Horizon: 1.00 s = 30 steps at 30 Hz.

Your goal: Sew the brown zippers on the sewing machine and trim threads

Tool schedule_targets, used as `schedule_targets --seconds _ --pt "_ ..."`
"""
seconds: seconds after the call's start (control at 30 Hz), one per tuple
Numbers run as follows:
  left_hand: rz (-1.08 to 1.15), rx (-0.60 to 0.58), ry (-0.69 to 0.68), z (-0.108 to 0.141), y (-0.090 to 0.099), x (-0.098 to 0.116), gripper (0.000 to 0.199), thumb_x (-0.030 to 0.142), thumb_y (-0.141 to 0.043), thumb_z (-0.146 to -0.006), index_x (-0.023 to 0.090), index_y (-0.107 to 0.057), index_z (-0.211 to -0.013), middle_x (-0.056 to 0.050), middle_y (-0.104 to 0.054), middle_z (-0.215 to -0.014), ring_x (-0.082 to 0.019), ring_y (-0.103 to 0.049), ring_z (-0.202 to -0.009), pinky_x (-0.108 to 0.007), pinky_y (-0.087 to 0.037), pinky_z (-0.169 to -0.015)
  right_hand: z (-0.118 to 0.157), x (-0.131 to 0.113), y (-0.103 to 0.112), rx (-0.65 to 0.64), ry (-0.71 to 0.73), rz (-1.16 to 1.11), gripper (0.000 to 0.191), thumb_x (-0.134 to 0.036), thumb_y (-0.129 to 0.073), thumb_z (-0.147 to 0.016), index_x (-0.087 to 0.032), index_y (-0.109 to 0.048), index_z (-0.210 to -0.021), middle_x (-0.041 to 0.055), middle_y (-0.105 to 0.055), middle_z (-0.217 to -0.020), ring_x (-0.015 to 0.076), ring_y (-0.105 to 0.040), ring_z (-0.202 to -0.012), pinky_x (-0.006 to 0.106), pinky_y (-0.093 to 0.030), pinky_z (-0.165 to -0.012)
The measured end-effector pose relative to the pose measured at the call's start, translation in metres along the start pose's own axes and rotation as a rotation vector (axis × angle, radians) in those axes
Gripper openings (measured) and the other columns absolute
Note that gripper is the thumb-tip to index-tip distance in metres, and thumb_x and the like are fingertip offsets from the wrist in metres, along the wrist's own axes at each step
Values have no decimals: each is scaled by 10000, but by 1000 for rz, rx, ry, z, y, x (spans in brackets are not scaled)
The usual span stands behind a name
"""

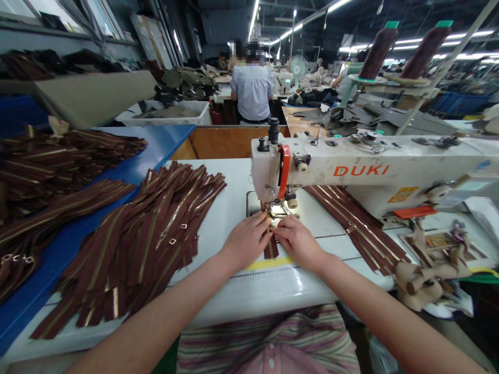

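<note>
A brown zipper (271,248) lies under the needle area of a white sewing machine (319,161), its near end hanging toward me. My left hand (248,240) presses on it from the left, fingertips close to the presser foot. From the right, my right hand (298,240) pinches the same zipper, its fingers bent near the foot. The fingertips nearly meet, and they hide part of the zipper. A large pile of brown zippers (144,234) with gold teeth spreads left of my hands. More brown zippers (354,223) lie under the machine arm at right.
Another heap of brown zippers (58,161) covers the blue table (171,136) at left. Beige fabric strips (424,275) lie at the right edge. Two thread cones (378,52) stand behind the machine. A person in a light shirt (252,88) sits ahead.
</note>
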<state>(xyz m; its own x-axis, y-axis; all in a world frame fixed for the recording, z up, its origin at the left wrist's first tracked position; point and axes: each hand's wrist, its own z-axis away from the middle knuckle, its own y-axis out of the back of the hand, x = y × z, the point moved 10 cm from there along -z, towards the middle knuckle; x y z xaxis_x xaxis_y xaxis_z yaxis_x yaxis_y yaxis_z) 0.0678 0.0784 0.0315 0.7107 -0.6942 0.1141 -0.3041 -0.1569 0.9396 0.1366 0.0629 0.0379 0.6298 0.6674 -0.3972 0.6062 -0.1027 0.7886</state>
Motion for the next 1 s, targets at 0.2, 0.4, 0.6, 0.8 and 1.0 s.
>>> schedule_targets --seconds 0.2,0.4,0.6,0.8,1.0 --pt "-7 -46 25 7 1 6 359 254 -529 -891 74 -559 -1200 -181 -587 -1276 -265 -531 -1215 -412 -447 -1014 6 -5 5 -13 -9 -31 195 -105 -528 -883 -129 -687 -994 103 -616 -897 218 -528 -871 373 -492 -790" --pt "-18 -20 -30 42 10 38 312 235 -499 -909 88 -586 -1170 -180 -601 -1261 -274 -556 -1184 -428 -472 -986 32 -17 10 -9 -95 -48 240 -112 -499 -901 -177 -677 -1050 87 -603 -872 223 -522 -856 366 -502 -758" --pt "-10 40 -102 59 15 54 295 165 -408 -931 113 -578 -1166 -169 -628 -1221 -247 -593 -1136 -412 -504 -947 49 -16 19 83 -196 -39 227 -123 -500 -900 -183 -678 -1028 87 -592 -863 229 -518 -843 379 -501 -734" --pt "-8 36 -133 57 14 56 300 171 -388 -939 96 -587 -1149 -180 -627 -1218 -249 -594 -1137 -417 -506 -953 46 -21 12 28 -192 3 230 -125 -487 -906 -185 -681 -1014 83 -576 -846 231 -503 -828 387 -495 -728" --pt "0 66 -131 56 18 57 295 162 -391 -932 110 -596 -1137 -163 -643 -1197 -235 -602 -1123 -403 -513 -944 49 -25 10 50 -197 -41 229 -124 -469 -914 -184 -681 -976 81 -571 -837 221 -500 -830 375 -492 -723"
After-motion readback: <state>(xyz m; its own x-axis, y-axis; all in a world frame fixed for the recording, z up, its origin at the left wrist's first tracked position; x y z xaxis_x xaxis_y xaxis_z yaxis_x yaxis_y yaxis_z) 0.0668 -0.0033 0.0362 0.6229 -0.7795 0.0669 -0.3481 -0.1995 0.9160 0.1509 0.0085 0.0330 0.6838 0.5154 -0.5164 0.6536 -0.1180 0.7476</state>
